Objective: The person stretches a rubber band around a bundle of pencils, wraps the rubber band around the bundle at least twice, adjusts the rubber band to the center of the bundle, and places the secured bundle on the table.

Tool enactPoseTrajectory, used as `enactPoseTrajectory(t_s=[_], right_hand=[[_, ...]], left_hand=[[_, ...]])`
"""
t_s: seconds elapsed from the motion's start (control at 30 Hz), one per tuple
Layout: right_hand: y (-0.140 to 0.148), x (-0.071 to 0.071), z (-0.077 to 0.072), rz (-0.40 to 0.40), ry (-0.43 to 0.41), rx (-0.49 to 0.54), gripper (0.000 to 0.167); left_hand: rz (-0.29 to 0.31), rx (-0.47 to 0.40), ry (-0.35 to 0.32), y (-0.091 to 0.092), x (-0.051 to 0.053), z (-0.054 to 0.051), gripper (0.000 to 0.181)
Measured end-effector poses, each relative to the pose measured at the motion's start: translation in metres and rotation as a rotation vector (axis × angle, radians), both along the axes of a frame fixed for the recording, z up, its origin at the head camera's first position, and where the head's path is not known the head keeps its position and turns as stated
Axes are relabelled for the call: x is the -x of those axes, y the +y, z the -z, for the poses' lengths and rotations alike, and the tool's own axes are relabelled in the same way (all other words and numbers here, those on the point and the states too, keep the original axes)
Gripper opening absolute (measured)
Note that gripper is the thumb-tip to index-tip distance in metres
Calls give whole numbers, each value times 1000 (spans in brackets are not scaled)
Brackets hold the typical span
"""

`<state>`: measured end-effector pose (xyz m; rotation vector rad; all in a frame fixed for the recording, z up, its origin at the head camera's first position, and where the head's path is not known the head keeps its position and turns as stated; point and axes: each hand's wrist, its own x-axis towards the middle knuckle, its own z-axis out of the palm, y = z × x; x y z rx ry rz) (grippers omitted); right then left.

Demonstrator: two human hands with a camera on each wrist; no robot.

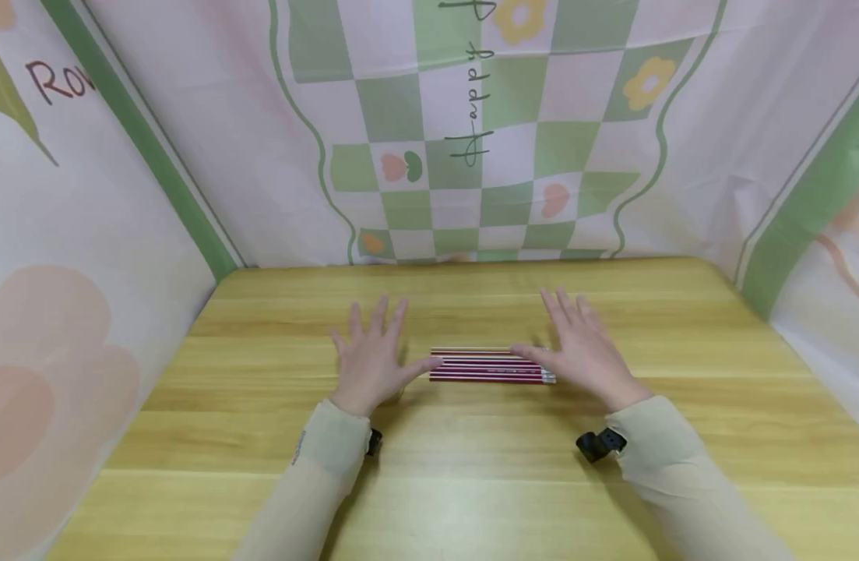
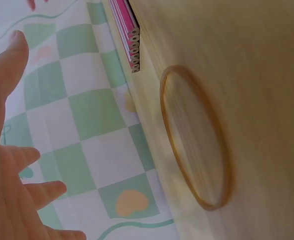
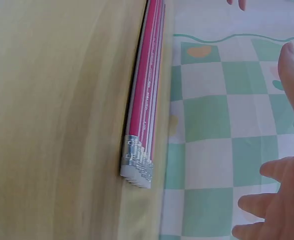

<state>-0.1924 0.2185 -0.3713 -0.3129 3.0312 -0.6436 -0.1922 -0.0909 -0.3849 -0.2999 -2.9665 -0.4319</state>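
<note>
Plainly, left hand (image 1: 370,365) and right hand (image 1: 589,355) have their fingers spread apart, thumbs hiding bits of the pencils (image 1: 480,372) from the head camera. Those lie between the hands on the bench (image 1: 485,483), while the band (image 2: 228,167), largely hidden there behind the left hand, shows whole in the left wrist view.

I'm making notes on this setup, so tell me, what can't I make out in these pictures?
Head view: the rubber band, mostly hidden by the left hand.
Head view: the lettering on the pencils, too small to read.
Left wrist view: the eraser ends, cut off by the top edge.
Right wrist view: part of the right hand, cut off by the right edge.
</note>
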Motion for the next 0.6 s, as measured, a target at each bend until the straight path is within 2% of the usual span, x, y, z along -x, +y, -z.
enactPoseTrajectory(t_s=[0.23,0.37,0.6], right_hand=[[3,2,3,-21,-96,106,107],[6,5,6,-40,-147,187,103],[7,7,11,-68,-199,257,97]], left_hand=[[63,-58,-37,4,3,3,106],[124,-117,-91,8,5,3,106],[201,-130,-116,13,11,8,110]])
